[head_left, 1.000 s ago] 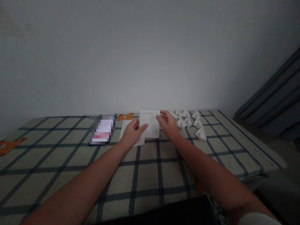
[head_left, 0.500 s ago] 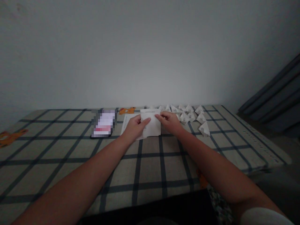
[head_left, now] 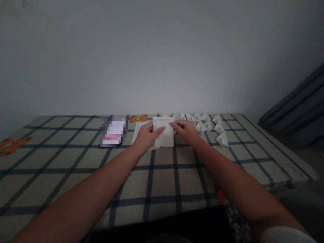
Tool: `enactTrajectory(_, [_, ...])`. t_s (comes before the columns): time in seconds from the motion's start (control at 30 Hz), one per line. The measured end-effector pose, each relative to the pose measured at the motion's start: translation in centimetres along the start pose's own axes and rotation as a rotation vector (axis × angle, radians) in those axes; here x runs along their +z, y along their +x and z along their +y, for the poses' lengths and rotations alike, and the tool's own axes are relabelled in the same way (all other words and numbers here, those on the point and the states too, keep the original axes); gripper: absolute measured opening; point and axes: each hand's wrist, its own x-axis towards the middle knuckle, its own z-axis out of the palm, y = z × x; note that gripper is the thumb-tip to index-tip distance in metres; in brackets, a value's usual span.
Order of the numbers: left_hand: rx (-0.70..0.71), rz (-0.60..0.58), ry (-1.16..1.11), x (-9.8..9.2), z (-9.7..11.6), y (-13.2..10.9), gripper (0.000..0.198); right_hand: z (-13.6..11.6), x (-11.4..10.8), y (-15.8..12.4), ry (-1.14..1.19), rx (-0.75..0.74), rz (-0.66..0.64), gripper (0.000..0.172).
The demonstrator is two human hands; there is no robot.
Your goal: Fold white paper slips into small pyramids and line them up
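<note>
A white sheet of paper (head_left: 165, 136) with faint print is held up between both hands over the cloth. My left hand (head_left: 146, 136) grips its left side, thumb lying across the front and fingers behind. At the upper right corner my right hand (head_left: 186, 130) pinches the sheet between thumb and fingers. More white paper (head_left: 136, 130) lies flat under and beside my left hand. Just beyond my right hand stand several small folded white paper shapes (head_left: 201, 126) with pointed tops; one folded paper piece (head_left: 222, 139) sits nearest on the right.
A checked cloth (head_left: 126, 185) with orange bear prints (head_left: 138, 118) covers the surface. To the left lies a phone (head_left: 113, 132) with a blurred, lit screen. A pale wall (head_left: 162, 57) rises behind, and a dark curtain (head_left: 298, 98) hangs at the right.
My right hand has shifted slightly right along the sheet's top edge, to its corner. The sheet now looks flatter and squarer. My left hand keeps its hold.
</note>
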Motion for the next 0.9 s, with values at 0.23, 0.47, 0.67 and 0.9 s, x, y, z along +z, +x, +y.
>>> enactTrajectory(0.23, [-0.004,0.0,-0.052,0.1,-0.3,0.0,0.041,0.2,0.1,0.1,0.017,0.003,0.014,0.03])
enactTrajectory(0.47, [-0.016,-0.005,-0.081,-0.1,-0.8,0.3,0.042,0.3,0.1,0.2,0.029,0.016,0.029,0.03])
enactTrajectory(0.67, [-0.014,-0.01,-0.072,-0.1,-0.9,0.4,0.041,0.1,0.1,0.2,0.028,0.027,0.027,0.028])
enactTrajectory(0.9, [0.001,0.007,-0.024,-0.2,-0.9,0.5,0.041,0.2,0.1,0.3,0.017,0.044,0.021,0.028])
